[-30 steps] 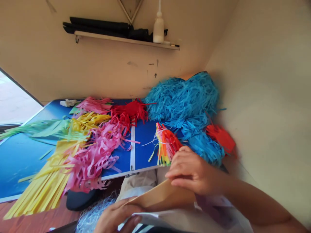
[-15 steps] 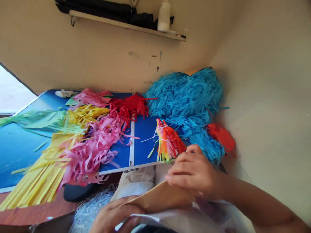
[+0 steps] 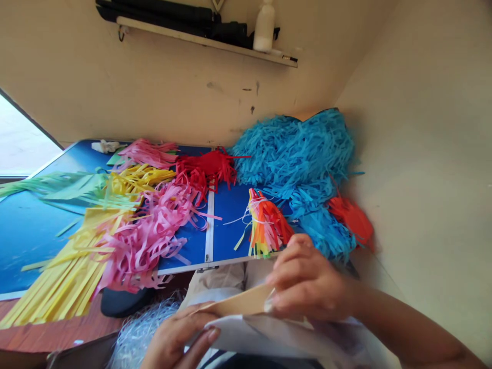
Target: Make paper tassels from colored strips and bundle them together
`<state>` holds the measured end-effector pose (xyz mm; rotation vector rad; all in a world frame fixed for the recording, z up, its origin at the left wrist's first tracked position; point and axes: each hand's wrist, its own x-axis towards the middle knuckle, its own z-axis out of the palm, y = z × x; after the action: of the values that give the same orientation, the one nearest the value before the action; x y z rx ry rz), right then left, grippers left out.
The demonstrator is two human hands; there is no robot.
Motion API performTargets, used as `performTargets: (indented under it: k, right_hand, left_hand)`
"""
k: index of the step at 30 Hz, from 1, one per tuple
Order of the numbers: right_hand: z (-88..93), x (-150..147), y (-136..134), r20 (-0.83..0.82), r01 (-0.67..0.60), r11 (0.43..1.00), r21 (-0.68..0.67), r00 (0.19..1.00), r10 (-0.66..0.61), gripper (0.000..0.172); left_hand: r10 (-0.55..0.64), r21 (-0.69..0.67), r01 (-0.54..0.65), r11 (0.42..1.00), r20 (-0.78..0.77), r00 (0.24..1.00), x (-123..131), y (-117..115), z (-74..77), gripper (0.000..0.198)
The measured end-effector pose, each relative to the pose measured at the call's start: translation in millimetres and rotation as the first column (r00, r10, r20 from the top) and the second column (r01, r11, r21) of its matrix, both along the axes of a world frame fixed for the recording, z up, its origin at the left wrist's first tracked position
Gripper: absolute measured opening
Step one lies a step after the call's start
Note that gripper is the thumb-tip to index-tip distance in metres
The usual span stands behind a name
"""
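My left hand (image 3: 180, 333) is closed on the left end of a stiff brown sheet (image 3: 238, 302), its thumb over a white sheet (image 3: 238, 333) that lies against the near side. My right hand (image 3: 311, 282), slightly blurred, has its fingers curled over the right end of the same brown sheet, above my lap. Just beyond that hand, at the table's front edge, lies a multicoloured tassel (image 3: 265, 220) of red, orange, pink and yellow strips tied with white string. Whether the two sheets are joined cannot be seen.
On the blue folding table (image 3: 226, 241) lie pink fringe (image 3: 154, 225), yellow strips (image 3: 65, 282), green strips (image 3: 77, 184), red fringe (image 3: 207, 164) and a large blue fringe heap (image 3: 295, 154). A wall shelf (image 3: 207, 43) holds a white bottle (image 3: 264, 25). Pale shreds (image 3: 142, 333) sit low at left.
My right hand has turned and curled more over the brown sheet. Less of the brown face shows now, and more of the white sheet. My left hand stays almost in place.
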<state>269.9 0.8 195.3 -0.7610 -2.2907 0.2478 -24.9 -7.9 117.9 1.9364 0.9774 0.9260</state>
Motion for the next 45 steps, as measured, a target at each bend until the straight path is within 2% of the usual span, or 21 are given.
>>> performTargets:
  k: [1, 3, 5, 6, 8, 9, 10, 13, 14, 16, 22, 34, 45]
  right_hand:
    - [-1.5, 3, 1, -0.152, 0.045, 0.992, -0.121, 0.986, -0.063, 0.021]
    - [-1.9, 9, 0, -0.391, 0.145, 0.936, -0.321, 0.880, -0.270, 0.016]
    - [-1.2, 10, -7, -0.497, 0.205, 0.890, -0.407, 0.768, -0.404, 0.007]
    - [-2.4, 6, -13, -0.522, 0.201, 0.883, -0.424, 0.743, -0.420, 0.004]
    - [-11.5, -15, -26, -0.546, 0.136, 0.864, -0.485, 0.725, -0.421, 0.009]
    - [-20.1, -30, -32, -0.549, 0.103, 0.833, -0.544, 0.707, -0.446, 0.012]
    - [-30.9, -47, -36, -0.540, 0.078, 0.790, -0.609, 0.689, -0.484, 0.013]
    - [-67.3, -95, -39, -0.495, 0.054, 0.619, -0.784, 0.547, -0.675, 0.019]
    - [-77.2, -106, -38, -0.481, 0.043, 0.578, -0.815, 0.506, -0.716, 0.021]
    - [-89.9, -118, -35, -0.466, 0.038, 0.542, -0.839, 0.463, -0.754, 0.022]
    - [-91.9, -113, -37, -0.443, 0.110, 0.541, -0.834, 0.453, -0.774, 0.021]
    - [-95.8, -114, -40, -0.441, 0.308, 0.620, -0.722, 0.486, -0.755, 0.015]
    - [-93.7, -117, -36, -0.441, 0.376, 0.657, -0.653, 0.516, -0.734, 0.013]
  left_hand:
    - [0.045, -0.041, -0.044, 0.998, 0.006, 0.999, 2, 2, -4.2, 0.016]
    - [0.135, -0.161, -0.129, 0.978, 0.025, 0.991, 7, 5, -11.9, 0.023]
    - [0.241, -0.267, -0.221, 0.938, 0.045, 0.969, 13, 6, -18.0, 0.030]
    - [0.292, -0.292, -0.265, 0.919, 0.053, 0.955, 16, 7, -20.3, 0.032]
    - [0.386, -0.285, -0.357, 0.890, 0.052, 0.921, 21, 6, -23.8, 0.033]
    - [0.419, -0.267, -0.393, 0.880, 0.048, 0.906, 24, 4, -24.9, 0.033]
    - [0.441, -0.250, -0.418, 0.873, 0.043, 0.896, 26, 2, -25.5, 0.032]
    - [0.458, -0.213, -0.441, 0.872, 0.037, 0.888, 34, -4, -24.4, 0.030]
    - [0.453, -0.204, -0.437, 0.876, 0.038, 0.890, 36, -6, -23.4, 0.030]
    - [0.455, -0.190, -0.442, 0.877, 0.032, 0.890, 40, -8, -21.4, 0.028]
    - [0.488, -0.142, -0.481, 0.865, 0.019, 0.872, 44, -11, -23.5, 0.027]
    - [0.454, -0.178, -0.444, 0.878, 0.022, 0.891, 49, -11, -16.5, 0.028]
    - [0.449, -0.207, -0.431, 0.878, 0.044, 0.893, 49, -13, -17.5, 0.028]
